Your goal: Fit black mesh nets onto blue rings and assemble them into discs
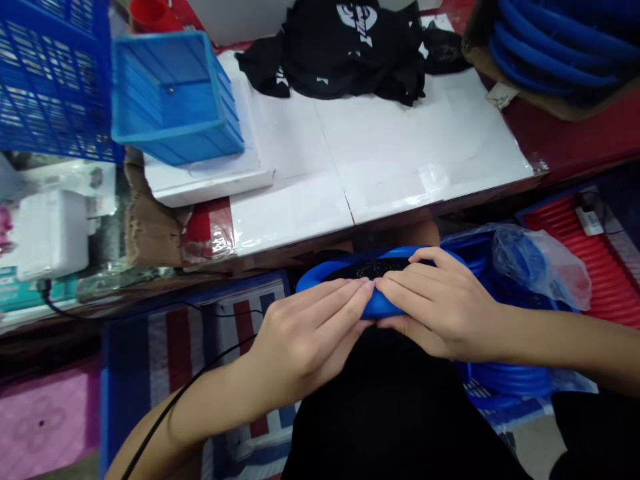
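A blue ring with black material inside it [316, 272] is held over my lap, just below the table's front edge. My left hand [313, 327] pinches the ring's near rim from the left, fingers pressed together. From the right, my right hand [440, 300] grips the same rim, its fingertips meeting those of the left. The fingers cover part of the near rim. Whether the black material is attached to the ring, I cannot tell.
On the white-covered table [300, 213] lie black printed cloth [350, 53] and a blue bin [175, 100]. Blue rings fill a carton [555, 47] at the right. A blue crate [50, 80], white adapter [53, 233] and pink stool [47, 420] are left; a black cable crosses my left forearm.
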A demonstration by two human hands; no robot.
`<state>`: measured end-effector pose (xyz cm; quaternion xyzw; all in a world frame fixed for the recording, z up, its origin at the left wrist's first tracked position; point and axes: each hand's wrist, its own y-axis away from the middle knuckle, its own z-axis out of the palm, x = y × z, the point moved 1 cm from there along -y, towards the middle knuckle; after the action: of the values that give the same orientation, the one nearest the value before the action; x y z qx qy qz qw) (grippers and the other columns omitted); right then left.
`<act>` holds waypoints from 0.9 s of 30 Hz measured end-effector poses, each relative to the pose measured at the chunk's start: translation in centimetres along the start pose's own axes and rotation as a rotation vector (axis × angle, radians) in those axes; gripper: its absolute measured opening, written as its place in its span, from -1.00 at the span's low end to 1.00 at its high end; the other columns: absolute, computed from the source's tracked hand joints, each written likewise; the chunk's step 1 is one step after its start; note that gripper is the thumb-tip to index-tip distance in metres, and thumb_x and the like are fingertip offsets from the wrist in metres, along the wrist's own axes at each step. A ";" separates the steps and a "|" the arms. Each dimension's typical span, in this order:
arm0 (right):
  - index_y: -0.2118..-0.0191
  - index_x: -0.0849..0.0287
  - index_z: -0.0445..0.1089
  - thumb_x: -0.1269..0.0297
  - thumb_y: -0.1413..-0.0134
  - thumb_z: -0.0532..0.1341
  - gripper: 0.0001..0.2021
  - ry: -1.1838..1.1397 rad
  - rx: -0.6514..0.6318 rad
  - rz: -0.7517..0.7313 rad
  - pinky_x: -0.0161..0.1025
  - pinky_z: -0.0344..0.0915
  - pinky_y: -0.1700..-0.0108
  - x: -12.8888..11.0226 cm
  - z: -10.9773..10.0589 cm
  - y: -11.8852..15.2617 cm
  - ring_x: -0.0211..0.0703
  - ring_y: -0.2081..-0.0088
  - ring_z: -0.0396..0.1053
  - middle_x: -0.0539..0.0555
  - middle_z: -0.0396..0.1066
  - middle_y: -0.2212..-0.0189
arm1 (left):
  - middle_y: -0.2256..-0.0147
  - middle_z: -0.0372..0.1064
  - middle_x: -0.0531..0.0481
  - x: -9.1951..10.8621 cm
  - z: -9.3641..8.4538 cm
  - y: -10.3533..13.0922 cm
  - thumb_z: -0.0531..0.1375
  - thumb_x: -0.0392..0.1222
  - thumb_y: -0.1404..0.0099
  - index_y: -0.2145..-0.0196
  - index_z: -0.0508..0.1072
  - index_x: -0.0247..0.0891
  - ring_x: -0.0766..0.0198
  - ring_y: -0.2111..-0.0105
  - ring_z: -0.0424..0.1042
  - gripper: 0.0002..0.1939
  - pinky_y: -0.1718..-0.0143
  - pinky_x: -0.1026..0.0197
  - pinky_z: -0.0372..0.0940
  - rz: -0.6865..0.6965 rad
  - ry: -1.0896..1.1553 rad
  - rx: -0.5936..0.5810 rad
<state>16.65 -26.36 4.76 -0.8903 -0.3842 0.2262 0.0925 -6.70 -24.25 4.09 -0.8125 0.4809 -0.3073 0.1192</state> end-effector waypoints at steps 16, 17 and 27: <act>-0.35 0.05 0.33 0.02 -0.31 0.36 -0.42 -0.234 0.051 0.034 0.24 0.38 -0.29 6.3 -1.8 4.0 0.05 0.01 0.59 0.16 0.63 0.03 | -0.12 0.60 -0.10 -4.3 -0.9 5.1 0.28 -0.33 -0.46 -0.29 0.46 -0.15 0.05 -0.09 0.63 -0.52 -0.21 -0.03 0.52 -0.225 0.013 0.046; -0.36 0.04 0.33 0.03 -0.30 0.37 -0.41 -0.230 0.046 0.059 0.27 0.37 -0.31 6.5 -2.0 4.3 0.08 -0.03 0.58 0.17 0.62 0.00 | -0.12 0.60 -0.10 -4.3 -0.9 5.1 0.28 -0.33 -0.46 -0.29 0.47 -0.16 0.06 -0.09 0.63 -0.52 -0.20 -0.02 0.53 -0.217 0.005 0.054; -0.33 0.04 0.36 0.22 -0.37 0.31 -0.53 -0.126 0.038 0.102 0.22 0.47 -0.24 6.6 -1.3 5.4 0.09 -0.08 0.58 0.20 0.59 -0.05 | -0.04 0.65 -0.13 -2.8 -0.7 3.3 0.28 -0.30 -0.47 -0.26 0.46 -0.22 0.11 0.03 0.69 -0.57 -0.04 0.15 0.61 -0.124 -0.069 0.075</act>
<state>24.73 -25.29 1.91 -0.8907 -0.3392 0.2936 0.0733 -10.45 -23.48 1.93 -0.8458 0.4134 -0.3037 0.1467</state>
